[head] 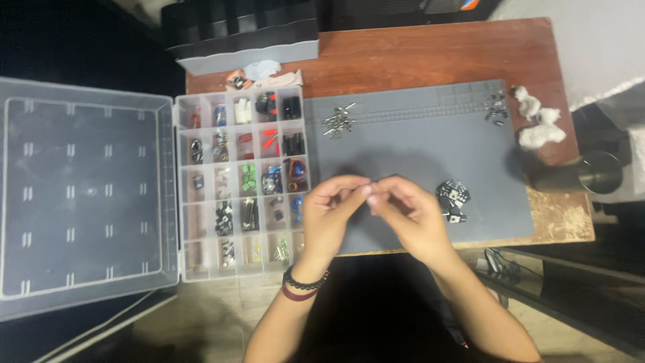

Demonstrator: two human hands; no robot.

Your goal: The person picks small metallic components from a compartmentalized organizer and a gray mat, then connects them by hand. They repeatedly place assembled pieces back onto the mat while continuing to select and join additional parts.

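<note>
Hands meet over the grey work mat [416, 134]: the left hand [332, 212] and the right hand [410, 212] press their fingertips together around something too small to make out, so what they pinch cannot be told. Just right of the right hand lies a cluster of small black parts [452, 198]. Left of the left hand sits the clear compartment box [238, 181], its lid [84, 195] laid open. Metal pins [338, 122] rest near the mat's far edge.

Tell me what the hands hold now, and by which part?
Both hands, left hand and right hand, pinch something tiny between their fingertips above the grey mat; what it is cannot be told.
</note>
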